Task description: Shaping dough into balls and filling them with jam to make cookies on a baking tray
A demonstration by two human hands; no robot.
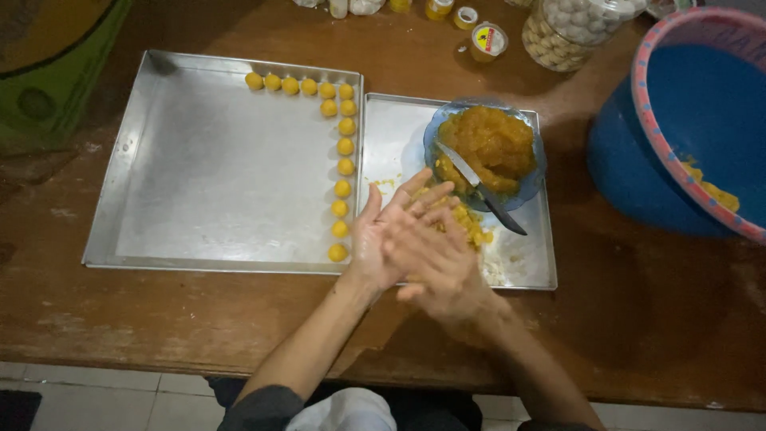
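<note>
My left hand (pixel 383 231) lies palm up over the near edge of the small metal tray (pixel 527 271). My right hand (pixel 439 259) presses flat on top of it, palm to palm; whatever sits between them is hidden. Just beyond the fingers stands a blue glass bowl (pixel 535 172) heaped with orange-yellow paste (pixel 491 144), a knife (pixel 483 191) resting in it. Small lumps of the paste (pixel 471 223) lie on the small tray by my fingertips. A large metal tray (pixel 215 168) to the left carries several small yellow balls (pixel 345 148) along its top and right edges.
A big blue plastic basin (pixel 686 128) with a pink rim stands at the right, some yellow paste inside. At the back of the wooden table (pixel 638 319) are a clear jar of pale round things (pixel 570 28) and small yellow-lidded pots (pixel 487 40).
</note>
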